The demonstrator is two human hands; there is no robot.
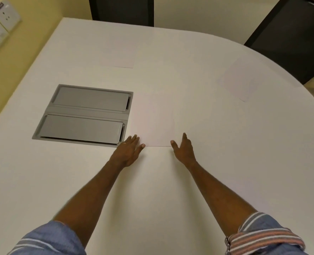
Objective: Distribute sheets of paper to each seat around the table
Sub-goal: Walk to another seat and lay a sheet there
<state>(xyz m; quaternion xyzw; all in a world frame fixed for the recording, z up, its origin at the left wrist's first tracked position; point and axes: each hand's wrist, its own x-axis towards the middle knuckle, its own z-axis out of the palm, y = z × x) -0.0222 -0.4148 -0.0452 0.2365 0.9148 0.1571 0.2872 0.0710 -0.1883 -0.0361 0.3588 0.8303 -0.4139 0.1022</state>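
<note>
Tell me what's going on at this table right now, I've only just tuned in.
A person leans over a white table, both hands at the near edge of a sheet of paper lying flat beside the grey cable hatch. The left hand rests at its left corner, the right hand at its right corner, fingers spread. Two more sheets already lie farther off: one before the far dark chair, another near the right-hand chair.
</note>
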